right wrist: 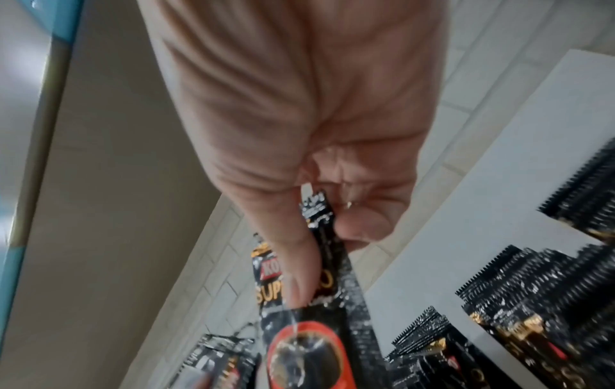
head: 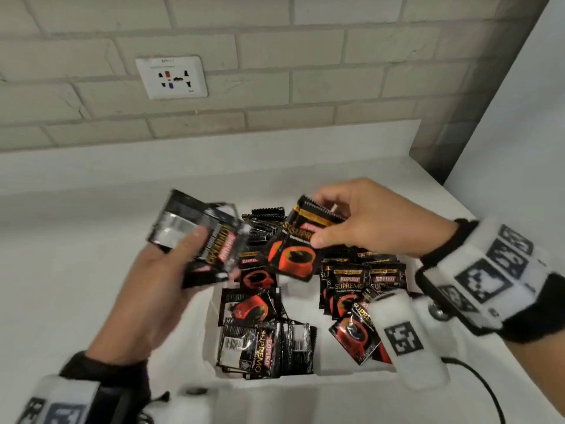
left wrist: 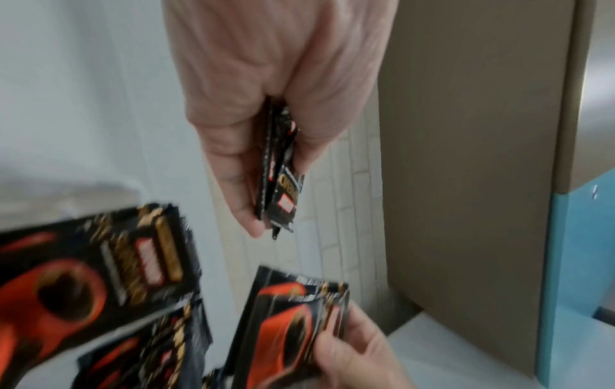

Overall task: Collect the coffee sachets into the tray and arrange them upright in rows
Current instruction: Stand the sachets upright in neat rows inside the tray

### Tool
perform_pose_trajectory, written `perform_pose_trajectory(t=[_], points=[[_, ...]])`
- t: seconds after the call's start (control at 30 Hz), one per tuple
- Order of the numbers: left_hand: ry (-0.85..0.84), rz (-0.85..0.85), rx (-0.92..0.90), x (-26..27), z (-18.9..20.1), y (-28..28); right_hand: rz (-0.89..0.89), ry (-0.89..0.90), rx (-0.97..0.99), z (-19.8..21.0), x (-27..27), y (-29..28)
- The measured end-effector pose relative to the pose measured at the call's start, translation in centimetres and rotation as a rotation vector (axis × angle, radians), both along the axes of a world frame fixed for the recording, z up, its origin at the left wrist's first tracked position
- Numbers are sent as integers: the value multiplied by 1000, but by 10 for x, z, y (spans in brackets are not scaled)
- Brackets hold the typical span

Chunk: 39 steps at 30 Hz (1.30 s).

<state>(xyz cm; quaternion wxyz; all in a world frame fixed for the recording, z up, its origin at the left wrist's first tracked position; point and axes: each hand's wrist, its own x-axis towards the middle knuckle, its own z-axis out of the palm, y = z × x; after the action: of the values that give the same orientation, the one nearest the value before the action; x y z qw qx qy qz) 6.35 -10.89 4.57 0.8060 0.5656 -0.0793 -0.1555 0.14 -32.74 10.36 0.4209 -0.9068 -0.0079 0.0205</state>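
Black-and-red coffee sachets fill a white foam tray (head: 305, 383) on the counter. Some stand upright at the tray's back (head: 265, 216) and right (head: 362, 281). Others lie flat at the front left (head: 253, 347). My left hand (head: 183, 249) grips a blurred bundle of sachets (head: 211, 240) above the tray's left edge; the left wrist view shows that bundle (left wrist: 279, 168) edge-on. My right hand (head: 318, 218) pinches a few sachets (head: 293, 252) by their top edge between thumb and fingers, above the tray's middle. In the right wrist view these sachets (right wrist: 322, 265) hang under the thumb.
The tray sits on a white counter (head: 76, 270) against a pale brick wall with a socket (head: 172, 77). A white side wall (head: 519, 133) closes the right. A black cable (head: 480, 374) runs along the counter at the front right.
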Motion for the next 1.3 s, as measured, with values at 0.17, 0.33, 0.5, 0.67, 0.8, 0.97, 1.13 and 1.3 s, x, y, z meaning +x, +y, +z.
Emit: perform_pose_trajectory(t=[0.17,0.33,0.5,0.67,0.8,0.97,1.13,1.3], points=[[-81,144,-34,18,14,22,68,-10,-329,-11,36,19],[-79,147,-4,16,13,23,219,12,-568,-40,58,48],[-66,133,-7,14,11,24,301,17,-728,-57,66,60],[-50,115,-4,14,10,24,291,46,-784,-66,68,62],[-17,19,0,14,7,22,280,145,-768,-65,74,58],[51,-37,15,15,-1,17,271,133,-725,-63,72,56],[78,-42,47,17,-10,16,239,149,-614,-48,71,50],[95,-43,54,16,-16,13,142,124,-530,-30,58,35]])
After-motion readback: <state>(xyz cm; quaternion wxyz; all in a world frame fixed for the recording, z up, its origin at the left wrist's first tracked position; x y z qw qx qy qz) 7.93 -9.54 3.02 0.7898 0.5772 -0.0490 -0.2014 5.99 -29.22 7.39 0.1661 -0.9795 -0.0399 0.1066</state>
